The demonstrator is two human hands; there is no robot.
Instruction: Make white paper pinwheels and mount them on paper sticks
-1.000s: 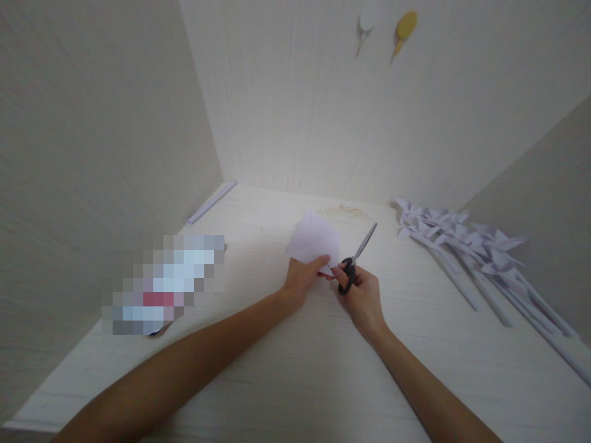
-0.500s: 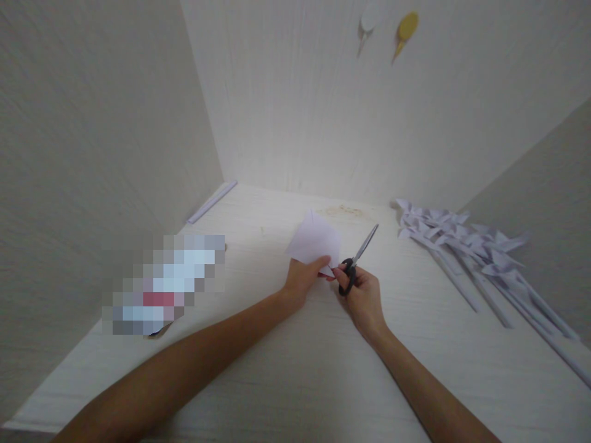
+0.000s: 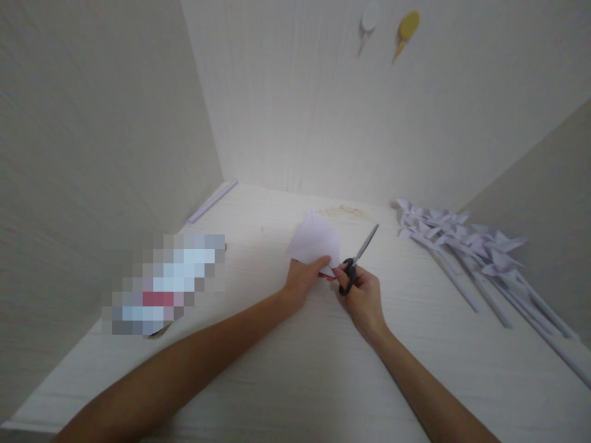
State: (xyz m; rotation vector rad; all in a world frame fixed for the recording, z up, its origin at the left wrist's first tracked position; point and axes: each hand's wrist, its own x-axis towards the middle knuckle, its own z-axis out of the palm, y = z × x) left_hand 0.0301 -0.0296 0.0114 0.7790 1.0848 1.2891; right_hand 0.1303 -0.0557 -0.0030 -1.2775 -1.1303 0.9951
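Pinching the paper [image 3: 314, 240] in our left hand [image 3: 302, 277] toward the far edge of the surface [image 3: 277, 381], we'd got our right hand [image 3: 364, 292] at its near corner, fingers curled round scissors [image 3: 349, 276], blades pointing away.

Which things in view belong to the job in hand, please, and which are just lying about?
Seemingly in use:
White paper, held in the left hand
Black-handled scissors, held in the right hand

Seemingly not in use:
Paper pinwheels, piled on the right
Rolled paper stick, back left
Pixelated item, left, unidentifiable
Yellow fixture and white fixture, up on the wall
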